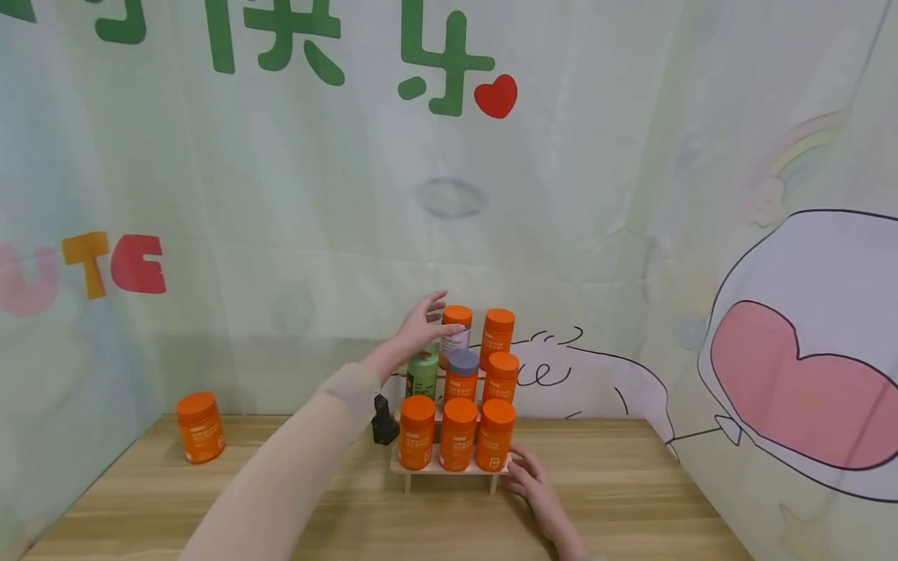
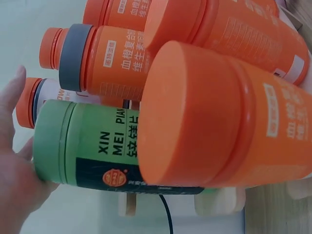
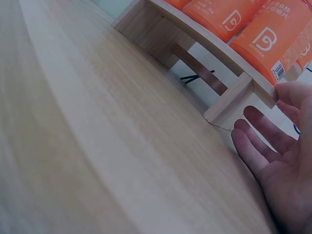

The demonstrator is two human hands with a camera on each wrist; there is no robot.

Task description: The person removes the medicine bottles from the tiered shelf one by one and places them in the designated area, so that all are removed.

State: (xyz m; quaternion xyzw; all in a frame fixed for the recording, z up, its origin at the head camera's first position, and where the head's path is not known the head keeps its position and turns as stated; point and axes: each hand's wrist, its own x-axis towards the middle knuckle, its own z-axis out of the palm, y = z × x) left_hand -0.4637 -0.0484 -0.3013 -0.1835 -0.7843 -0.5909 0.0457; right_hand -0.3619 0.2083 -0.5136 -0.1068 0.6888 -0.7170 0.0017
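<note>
A three-step wooden rack [image 1: 449,467] bears bottles. On its top step stand a white-labelled bottle with an orange cap [image 1: 457,315] and, to its right, an orange bottle [image 1: 498,331]. My left hand [image 1: 423,327] reaches over the rack, fingers spread and thumb across the front of the white-labelled bottle. A green bottle [image 2: 105,141] stands just below that hand, beside an orange bottle with a grey cap [image 1: 462,374]. My right hand [image 1: 536,491] rests low at the rack's front right corner; one digit touches the shelf end [image 3: 265,90], its other fingers loose beside the leg.
More orange bottles fill the front step, and one [image 1: 501,378] stands at the middle step's right. A lone orange bottle [image 1: 200,428] stands at the table's back left. A small black object [image 1: 383,421] is left of the rack. A printed curtain [image 1: 596,234] hangs behind.
</note>
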